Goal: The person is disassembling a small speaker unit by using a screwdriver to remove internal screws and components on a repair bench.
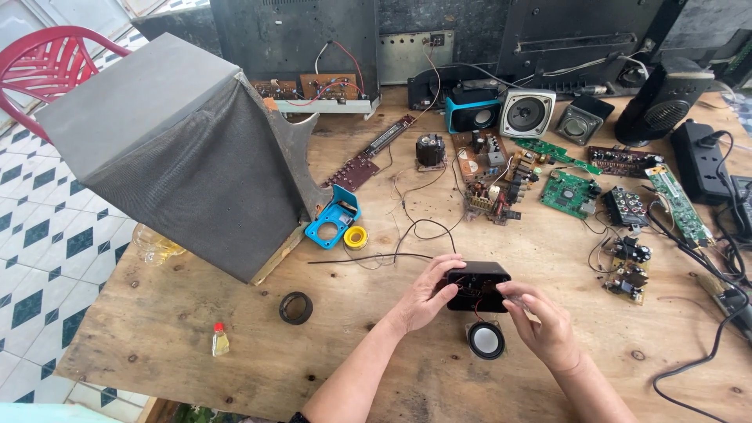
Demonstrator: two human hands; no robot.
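Observation:
My left hand (427, 294) grips the left end of a small black speaker housing (478, 283) held just above the wooden table (352, 368). My right hand (540, 321) is at its right front corner, with the fingers pinched at the open side; what they hold I cannot tell. A thin red wire runs from the housing down to a small round speaker driver (486, 340) lying on the table just below it. Black wires (407, 235) trail away from the housing to the left and upward.
A big grey speaker cabinet (180, 149) lies tilted at the left. Circuit boards (568, 192), small speakers (526, 112), a blue plastic part (335, 222), a yellow tape roll (356, 237), a black ring (296, 307) and a small bottle (220, 340) are scattered about. A power strip (697, 160) sits at right.

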